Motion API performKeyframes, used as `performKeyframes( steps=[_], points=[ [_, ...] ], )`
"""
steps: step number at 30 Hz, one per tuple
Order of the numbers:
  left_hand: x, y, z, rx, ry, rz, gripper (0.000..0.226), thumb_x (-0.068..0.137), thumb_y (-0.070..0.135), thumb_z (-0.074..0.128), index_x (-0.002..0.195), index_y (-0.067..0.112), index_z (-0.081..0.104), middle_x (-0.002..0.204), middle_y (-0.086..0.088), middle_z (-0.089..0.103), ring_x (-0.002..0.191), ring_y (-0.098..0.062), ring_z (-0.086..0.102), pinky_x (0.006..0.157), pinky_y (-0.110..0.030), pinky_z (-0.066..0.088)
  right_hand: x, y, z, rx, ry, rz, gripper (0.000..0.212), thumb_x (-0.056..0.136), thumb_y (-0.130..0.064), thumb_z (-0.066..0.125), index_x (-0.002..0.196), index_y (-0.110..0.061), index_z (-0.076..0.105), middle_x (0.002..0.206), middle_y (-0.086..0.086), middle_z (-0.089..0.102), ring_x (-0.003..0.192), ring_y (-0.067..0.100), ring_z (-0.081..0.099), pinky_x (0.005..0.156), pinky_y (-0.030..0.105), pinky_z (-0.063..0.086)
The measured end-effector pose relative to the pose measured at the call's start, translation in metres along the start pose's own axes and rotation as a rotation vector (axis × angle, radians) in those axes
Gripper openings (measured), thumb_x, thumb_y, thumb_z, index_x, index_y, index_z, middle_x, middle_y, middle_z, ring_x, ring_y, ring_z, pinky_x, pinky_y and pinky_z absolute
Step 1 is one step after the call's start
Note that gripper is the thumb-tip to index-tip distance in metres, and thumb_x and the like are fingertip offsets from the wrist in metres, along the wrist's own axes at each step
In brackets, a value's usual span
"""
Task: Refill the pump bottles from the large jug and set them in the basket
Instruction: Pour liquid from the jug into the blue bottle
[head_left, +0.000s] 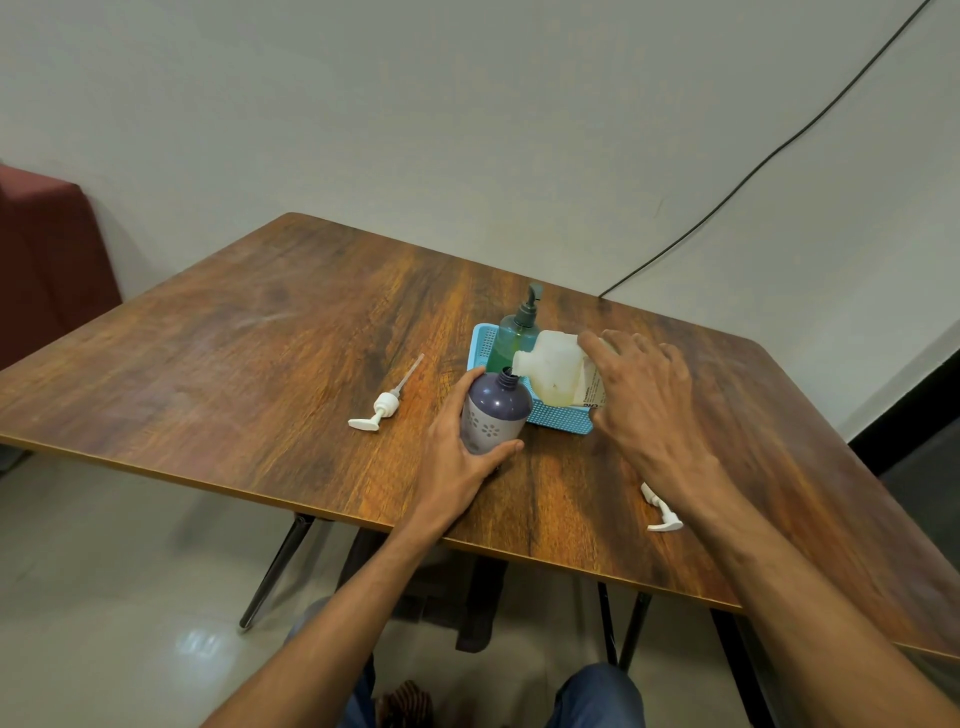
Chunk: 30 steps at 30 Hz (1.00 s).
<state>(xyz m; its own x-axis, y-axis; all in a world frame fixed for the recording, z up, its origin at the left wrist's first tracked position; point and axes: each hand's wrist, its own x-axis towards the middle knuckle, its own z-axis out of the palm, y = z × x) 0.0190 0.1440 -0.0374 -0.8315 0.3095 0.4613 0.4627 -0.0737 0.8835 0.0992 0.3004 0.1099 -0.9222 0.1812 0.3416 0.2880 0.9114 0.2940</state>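
Observation:
My left hand (457, 441) grips a purple pump bottle (493, 415) that stands upright on the table with its neck uncapped. My right hand (644, 400) holds a large whitish jug (558, 371) tipped to the left, its mouth right at the purple bottle's neck. Behind them lies a blue basket (563, 418) with a green pump bottle (514, 338) standing in it, dark pump fitted. One white pump head (384, 405) with its tube lies on the table to the left. Another white pump head (661, 512) lies near the front edge, partly under my right forearm.
The wooden table (260, 353) stands against a white wall. A black cable (753, 171) runs down the wall to the table's back edge. A dark red seat (47, 249) stands at the far left. My knees show below the front edge.

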Motion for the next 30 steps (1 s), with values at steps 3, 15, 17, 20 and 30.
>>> performKeyframes(
  steps=[3, 15, 17, 20, 30],
  points=[
    [-0.0001, -0.0001, 0.0003, -0.008, 0.000, 0.001, 0.095, 0.075, 0.026, 0.090, 0.153, 0.021, 0.037, 0.148, 0.011, 0.049, 0.134, -0.003, 0.051, 0.107, -0.023, 0.048, 0.0005, -0.0003, 0.0007, -0.013, 0.008, 0.000, 0.081, 0.073, -0.026, 0.083, 0.141, -0.026, 0.040, 0.144, 0.010, 0.050, 0.132, 0.034, 0.045, 0.105, 0.052, 0.037],
    [0.0009, -0.0013, 0.0003, -0.004, -0.007, -0.003, 0.095, 0.075, 0.026, 0.090, 0.154, 0.022, 0.036, 0.149, 0.010, 0.047, 0.134, -0.003, 0.049, 0.108, -0.024, 0.047, 0.0011, 0.0010, 0.0009, -0.003, 0.002, -0.003, 0.081, 0.074, -0.028, 0.082, 0.143, -0.026, 0.038, 0.146, 0.010, 0.048, 0.134, 0.034, 0.042, 0.106, 0.053, 0.035],
    [0.0011, -0.0019, 0.0004, 0.001, -0.008, -0.001, 0.096, 0.075, 0.027, 0.090, 0.154, 0.022, 0.036, 0.150, 0.008, 0.047, 0.135, -0.004, 0.049, 0.109, -0.025, 0.047, 0.0011, 0.0008, 0.0005, -0.004, 0.007, -0.005, 0.081, 0.074, -0.027, 0.082, 0.143, -0.026, 0.039, 0.145, 0.010, 0.049, 0.134, 0.034, 0.043, 0.106, 0.053, 0.035],
    [0.0011, -0.0015, 0.0002, 0.003, -0.010, -0.004, 0.096, 0.075, 0.028, 0.090, 0.154, 0.023, 0.036, 0.148, 0.012, 0.047, 0.134, -0.003, 0.049, 0.109, -0.024, 0.047, 0.0012, 0.0005, 0.0006, -0.006, 0.011, -0.005, 0.081, 0.074, -0.026, 0.082, 0.142, -0.026, 0.039, 0.144, 0.010, 0.049, 0.133, 0.034, 0.044, 0.106, 0.053, 0.036],
    [0.0004, -0.0005, -0.0003, -0.007, -0.006, -0.004, 0.095, 0.075, 0.026, 0.090, 0.153, 0.024, 0.036, 0.147, 0.014, 0.047, 0.134, -0.002, 0.050, 0.107, -0.023, 0.048, 0.0015, 0.0008, 0.0014, -0.020, 0.012, -0.008, 0.082, 0.073, -0.027, 0.082, 0.142, -0.026, 0.038, 0.144, 0.009, 0.049, 0.133, 0.033, 0.044, 0.105, 0.052, 0.036]
  ],
)
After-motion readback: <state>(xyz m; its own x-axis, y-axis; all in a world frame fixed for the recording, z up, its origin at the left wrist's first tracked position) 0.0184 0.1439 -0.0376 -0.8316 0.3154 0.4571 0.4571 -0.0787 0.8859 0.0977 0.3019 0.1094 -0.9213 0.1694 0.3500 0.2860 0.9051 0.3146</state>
